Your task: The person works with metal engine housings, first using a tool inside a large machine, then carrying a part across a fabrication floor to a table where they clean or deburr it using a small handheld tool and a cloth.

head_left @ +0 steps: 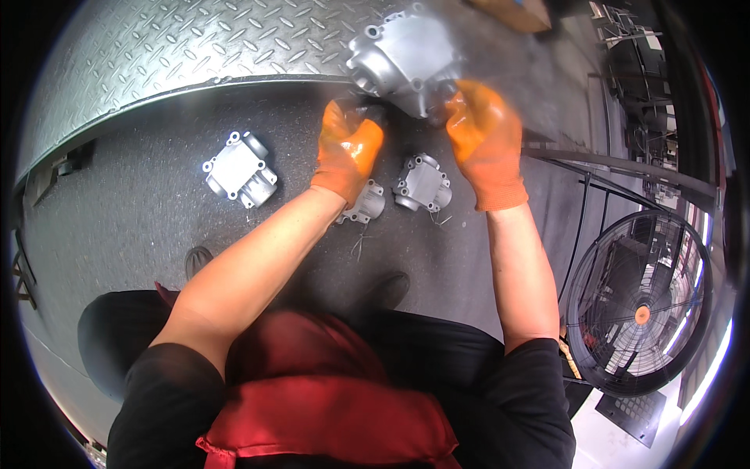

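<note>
A silver-grey cast metal housing, with bolt lugs and round ports, is at the top centre, by the edge of the tread-plate surface. My right hand, in an orange coated glove, is closed on its lower right side. My left hand, gloved alike, is closed at its lower left edge; the fingertips look dark and are partly hidden. Below, on the dark floor, lie similar housings: one at the left, one between my forearms, and another partly covered by my left wrist.
The metal tread-plate surface spans the upper left. At the right stands a large round black fan, with dark metal rails above it. A brown box-like object is at the top. My shoes are on the floor.
</note>
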`<action>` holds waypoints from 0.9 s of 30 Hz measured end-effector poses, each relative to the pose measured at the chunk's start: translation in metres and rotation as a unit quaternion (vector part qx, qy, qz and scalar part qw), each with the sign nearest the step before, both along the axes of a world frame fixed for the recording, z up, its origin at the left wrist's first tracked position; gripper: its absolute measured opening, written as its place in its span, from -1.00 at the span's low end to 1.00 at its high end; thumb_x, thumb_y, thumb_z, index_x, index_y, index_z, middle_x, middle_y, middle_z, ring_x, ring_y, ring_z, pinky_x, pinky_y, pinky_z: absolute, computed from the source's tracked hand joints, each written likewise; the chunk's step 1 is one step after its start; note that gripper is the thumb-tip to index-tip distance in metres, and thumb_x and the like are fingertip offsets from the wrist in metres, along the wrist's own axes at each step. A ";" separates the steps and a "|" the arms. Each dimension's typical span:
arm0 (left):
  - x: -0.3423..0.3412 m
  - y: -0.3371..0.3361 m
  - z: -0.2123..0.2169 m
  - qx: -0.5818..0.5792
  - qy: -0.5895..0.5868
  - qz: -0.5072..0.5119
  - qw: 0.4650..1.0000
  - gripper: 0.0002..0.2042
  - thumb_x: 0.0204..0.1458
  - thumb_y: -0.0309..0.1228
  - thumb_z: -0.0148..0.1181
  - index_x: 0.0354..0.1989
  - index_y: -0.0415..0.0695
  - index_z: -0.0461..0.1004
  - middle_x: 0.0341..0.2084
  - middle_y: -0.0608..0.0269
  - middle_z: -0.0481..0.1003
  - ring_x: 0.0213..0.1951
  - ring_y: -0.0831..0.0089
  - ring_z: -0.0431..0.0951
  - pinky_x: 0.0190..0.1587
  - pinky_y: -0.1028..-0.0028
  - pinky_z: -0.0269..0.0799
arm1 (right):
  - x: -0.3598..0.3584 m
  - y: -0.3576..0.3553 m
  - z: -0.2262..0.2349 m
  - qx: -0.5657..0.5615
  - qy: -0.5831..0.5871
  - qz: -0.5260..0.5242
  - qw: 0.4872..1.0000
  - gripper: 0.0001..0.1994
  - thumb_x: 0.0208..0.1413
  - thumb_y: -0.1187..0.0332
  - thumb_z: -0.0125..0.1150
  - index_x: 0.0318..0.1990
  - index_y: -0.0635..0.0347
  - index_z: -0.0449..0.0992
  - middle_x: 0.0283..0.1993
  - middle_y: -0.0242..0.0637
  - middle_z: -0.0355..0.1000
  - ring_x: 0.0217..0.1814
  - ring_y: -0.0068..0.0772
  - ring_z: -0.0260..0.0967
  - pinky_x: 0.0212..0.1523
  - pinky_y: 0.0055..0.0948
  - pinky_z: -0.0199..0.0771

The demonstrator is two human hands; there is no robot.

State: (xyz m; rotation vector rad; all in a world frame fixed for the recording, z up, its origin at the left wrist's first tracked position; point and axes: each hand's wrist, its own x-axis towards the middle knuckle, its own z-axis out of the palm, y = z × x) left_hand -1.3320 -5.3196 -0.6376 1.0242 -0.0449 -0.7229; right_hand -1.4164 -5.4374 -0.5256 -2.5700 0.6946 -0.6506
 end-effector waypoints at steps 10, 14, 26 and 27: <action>-0.010 -0.019 0.007 -0.123 0.274 -0.243 0.922 -0.77 0.19 -0.42 -0.02 0.00 -0.08 0.44 -0.18 0.30 0.51 -0.18 0.49 0.49 -0.13 0.44 0.43 | -0.006 -0.010 -0.012 0.202 -0.018 -0.091 0.975 -0.79 0.20 0.41 0.12 -0.12 0.34 0.56 -0.42 -0.38 0.49 -0.41 -0.61 0.35 -0.37 -0.54 0.36; -0.009 -0.017 0.012 -0.135 0.262 -0.234 0.927 -0.79 0.20 -0.40 -0.01 -0.05 -0.08 0.46 -0.19 0.33 0.52 -0.18 0.49 0.50 -0.12 0.46 0.43 | -0.011 -0.008 -0.013 0.412 -0.107 -0.099 0.899 -0.79 0.20 0.41 0.12 -0.14 0.35 0.58 -0.43 -0.43 0.48 -0.41 -0.64 0.32 -0.37 -0.54 0.34; -0.017 -0.029 0.019 -0.085 0.311 -0.145 0.935 -0.88 0.15 -0.52 0.06 -0.17 -0.10 0.46 -0.26 0.34 0.51 -0.25 0.54 0.49 -0.16 0.55 0.42 | -0.018 -0.020 -0.022 0.148 -0.083 0.015 0.985 -0.75 0.11 0.46 0.09 -0.10 0.35 0.57 -0.37 -0.44 0.49 -0.33 -0.68 0.34 -0.28 -0.63 0.34; -0.018 -0.032 0.019 -0.060 0.306 -0.120 0.943 -0.87 0.13 -0.56 0.06 -0.17 -0.11 0.45 -0.26 0.33 0.51 -0.24 0.53 0.49 -0.15 0.53 0.42 | -0.018 -0.022 -0.025 0.196 -0.077 0.017 0.977 -0.75 0.14 0.45 0.10 -0.07 0.34 0.54 -0.27 -0.38 0.51 -0.28 -0.62 0.38 -0.27 -0.59 0.38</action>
